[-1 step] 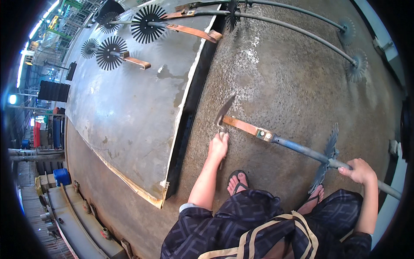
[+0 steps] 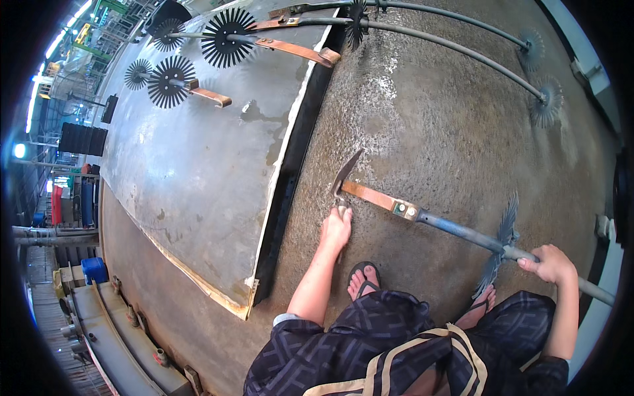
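Observation:
My right hand [image 2: 552, 264] is wrapped round a grey-blue metal rod [image 2: 459, 230]. A slotted metal disc [image 2: 507, 228] sits on the rod just left of that hand. At the rod's far left end, a flat copper bar [image 2: 371, 195] is bolted on. My left hand [image 2: 337, 228] is closed round the handle of a sickle-like tool, its dark curved blade [image 2: 345, 173] pointing up and away. The blade is by the copper bar's tip; whether they touch I cannot tell. Most of the tool's handle is hidden in my fist.
A grey sheet-topped platform [image 2: 198, 191] stands on the left. Rods with slotted discs [image 2: 228, 37] and copper bars [image 2: 294, 49] lie across its far end, some reaching over the wet concrete floor [image 2: 436, 132]. My sandalled feet [image 2: 363, 280] are close below the rod. Machinery [image 2: 125, 336] stands at lower left.
The left hand and the curved blade have shifted very slightly, toward me and to the right. The rod and right hand look almost unmoved.

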### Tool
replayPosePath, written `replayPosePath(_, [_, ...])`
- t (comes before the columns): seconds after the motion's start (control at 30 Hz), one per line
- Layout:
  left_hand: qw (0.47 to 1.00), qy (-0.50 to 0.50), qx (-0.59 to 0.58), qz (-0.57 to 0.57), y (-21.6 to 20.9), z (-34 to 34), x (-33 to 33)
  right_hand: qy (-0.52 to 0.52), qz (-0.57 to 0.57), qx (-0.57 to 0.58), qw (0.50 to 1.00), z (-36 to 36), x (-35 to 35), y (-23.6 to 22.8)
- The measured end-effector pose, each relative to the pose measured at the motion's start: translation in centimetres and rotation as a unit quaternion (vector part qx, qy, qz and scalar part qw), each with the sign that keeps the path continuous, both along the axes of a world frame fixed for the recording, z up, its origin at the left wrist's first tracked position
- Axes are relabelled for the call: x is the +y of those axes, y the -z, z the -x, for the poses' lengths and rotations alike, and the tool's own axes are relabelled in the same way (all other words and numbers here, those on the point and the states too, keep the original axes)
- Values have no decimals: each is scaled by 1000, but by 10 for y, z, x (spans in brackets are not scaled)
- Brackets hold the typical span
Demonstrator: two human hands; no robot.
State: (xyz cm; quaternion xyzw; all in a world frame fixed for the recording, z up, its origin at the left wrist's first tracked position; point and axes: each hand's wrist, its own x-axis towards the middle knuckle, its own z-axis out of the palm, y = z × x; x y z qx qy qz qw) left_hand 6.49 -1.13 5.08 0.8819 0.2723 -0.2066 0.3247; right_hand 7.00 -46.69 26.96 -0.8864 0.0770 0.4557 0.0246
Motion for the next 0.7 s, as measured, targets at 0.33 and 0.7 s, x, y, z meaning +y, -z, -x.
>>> replayPosePath(0.33, [999, 44, 22, 5, -15, 33, -20, -8, 9, 9, 1000, 2, -7, 4])
replayPosePath(0.7, [998, -1, -2, 60, -9, 7, -6, -12, 18, 3, 1000, -1, -6, 5])
